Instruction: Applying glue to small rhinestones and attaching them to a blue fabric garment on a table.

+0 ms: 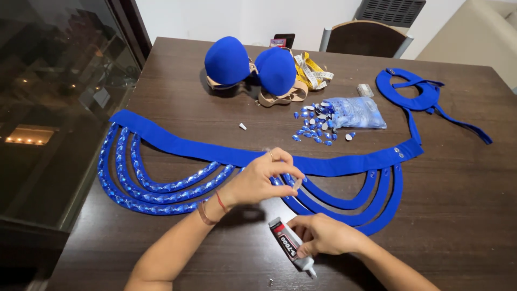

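A blue fabric belt (215, 153) with several hanging loops lies across the dark wooden table (458, 183). The left loops (145, 194) carry rows of blue gems; the right loops (377, 199) are bare. My left hand (258, 180) hovers over the middle loops, its fingertips pinching a small clear gem (297, 184). My right hand (323, 234) grips a grey glue tube (291, 248) with a red and black label, nozzle pointing toward me.
A pile of loose blue gems (318, 124) spills from a clear plastic bag (358, 112). Behind lie a blue bra top (250, 64), a yellow tape measure (312, 70), a blue collar piece with straps (409, 91), a small white cap (243, 126). A chair (366, 37) stands beyond the table.
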